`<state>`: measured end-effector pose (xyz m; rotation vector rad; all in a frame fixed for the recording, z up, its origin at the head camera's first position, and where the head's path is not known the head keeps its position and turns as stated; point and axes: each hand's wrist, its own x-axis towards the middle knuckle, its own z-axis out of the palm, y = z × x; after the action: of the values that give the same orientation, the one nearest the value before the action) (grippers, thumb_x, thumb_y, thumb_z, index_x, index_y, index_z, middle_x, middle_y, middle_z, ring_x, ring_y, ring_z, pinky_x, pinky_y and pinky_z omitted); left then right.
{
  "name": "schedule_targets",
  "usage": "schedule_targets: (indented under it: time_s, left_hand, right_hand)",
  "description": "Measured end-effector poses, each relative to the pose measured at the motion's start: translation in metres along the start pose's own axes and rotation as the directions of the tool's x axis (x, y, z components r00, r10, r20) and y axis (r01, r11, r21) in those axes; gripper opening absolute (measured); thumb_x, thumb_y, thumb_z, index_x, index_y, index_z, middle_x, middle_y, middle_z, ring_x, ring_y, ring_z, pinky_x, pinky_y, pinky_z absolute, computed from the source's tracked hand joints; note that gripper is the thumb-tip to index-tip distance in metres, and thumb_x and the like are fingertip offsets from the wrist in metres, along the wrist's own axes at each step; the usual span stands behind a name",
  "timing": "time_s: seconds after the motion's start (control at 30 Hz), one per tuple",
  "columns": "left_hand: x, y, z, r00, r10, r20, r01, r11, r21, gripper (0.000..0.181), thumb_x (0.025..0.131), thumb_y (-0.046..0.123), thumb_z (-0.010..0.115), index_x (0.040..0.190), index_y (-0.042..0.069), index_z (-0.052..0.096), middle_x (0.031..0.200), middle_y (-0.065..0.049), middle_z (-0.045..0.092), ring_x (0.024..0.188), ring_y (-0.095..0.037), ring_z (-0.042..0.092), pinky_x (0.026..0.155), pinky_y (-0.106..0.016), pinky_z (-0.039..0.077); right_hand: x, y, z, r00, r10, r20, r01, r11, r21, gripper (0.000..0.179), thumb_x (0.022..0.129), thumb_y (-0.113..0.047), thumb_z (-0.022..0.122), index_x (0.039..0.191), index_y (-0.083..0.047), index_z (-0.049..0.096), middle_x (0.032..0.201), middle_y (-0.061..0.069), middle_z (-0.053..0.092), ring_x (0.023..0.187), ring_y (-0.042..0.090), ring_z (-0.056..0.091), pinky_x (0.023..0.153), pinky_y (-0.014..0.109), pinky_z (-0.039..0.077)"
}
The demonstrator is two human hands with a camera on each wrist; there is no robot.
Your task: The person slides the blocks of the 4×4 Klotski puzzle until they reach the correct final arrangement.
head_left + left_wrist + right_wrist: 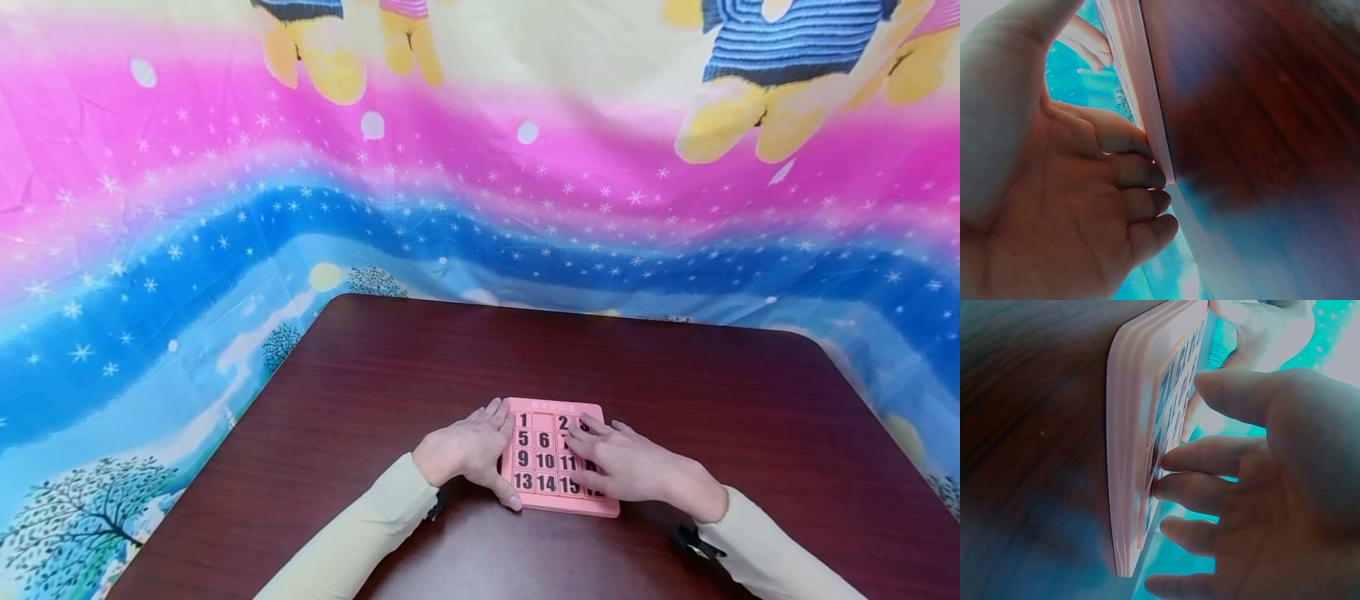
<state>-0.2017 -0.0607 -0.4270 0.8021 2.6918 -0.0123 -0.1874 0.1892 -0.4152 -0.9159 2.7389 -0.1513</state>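
A pink number slide puzzle [545,461] lies flat on the dark table. Its top row shows 1, a gap, 2 and a partly covered 3; lower rows begin with 5, 9 and 13. My left hand [474,443] rests along the puzzle's left edge, fingers extended and thumb near the lower left corner. In the left wrist view its fingertips [1159,176] meet the pink side wall. Over the right columns lies my right hand [637,465], hiding several tiles. In the right wrist view two fingertips [1169,464] touch the tile face, the other fingers stretched and spread.
The brown wooden table [420,358] has rounded far corners. Behind it hangs a colourful cloth [480,183] with snowflakes and cartoon figures, running down past the table's sides. A black strap [697,546] shows at the right wrist, below the pale sleeve [780,550].
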Motion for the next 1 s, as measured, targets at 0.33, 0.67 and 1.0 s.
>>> schedule_targets:
  time_s: [0.33, 0.67, 1.0]
  left_hand:
    - [0.000, -0.001, 0.000, 1.000, 0.008, -0.002, -0.008, 1.000, 0.000, 0.130, 0.064, 0.077, 0.073, 0.156, 0.002, 0.019, 0.165, -0.016, 0.012, 0.154, -0.027, 0.008, 0.127, -0.034, 0.015]
    - [0.000, 0.001, -0.001, 1.000, 0.014, 0.001, -0.014, 1.000, 0.000, 0.129, 0.065, 0.077, 0.072, 0.156, 0.001, 0.020, 0.165, -0.017, 0.014, 0.154, -0.027, 0.009, 0.127, -0.034, 0.015]
    - [-0.001, 0.001, -0.002, 1.000, 0.005, 0.009, -0.005, 1.000, 0.001, 0.129, 0.065, 0.077, 0.072, 0.156, 0.002, 0.019, 0.165, -0.016, 0.013, 0.154, -0.027, 0.008, 0.127, -0.034, 0.015]
  right_hand:
    - [0.004, -0.005, 0.002, 0.999, -0.037, -0.016, 0.037, 0.999, -0.022, 0.058, 0.096, -0.044, 0.057, 0.142, -0.009, 0.053, 0.152, 0.016, 0.043, 0.147, 0.036, 0.030, 0.110, 0.064, 0.036]
    - [0.016, -0.015, 0.002, 0.998, -0.059, -0.014, 0.058, 0.998, -0.028, 0.057, 0.097, -0.044, 0.056, 0.142, -0.009, 0.053, 0.152, 0.013, 0.045, 0.147, 0.033, 0.032, 0.115, 0.062, 0.032]
    - [0.018, -0.016, -0.002, 0.996, -0.089, -0.007, 0.089, 0.996, -0.026, 0.055, 0.097, -0.042, 0.057, 0.142, -0.010, 0.053, 0.152, 0.013, 0.046, 0.147, 0.034, 0.031, 0.114, 0.063, 0.032]
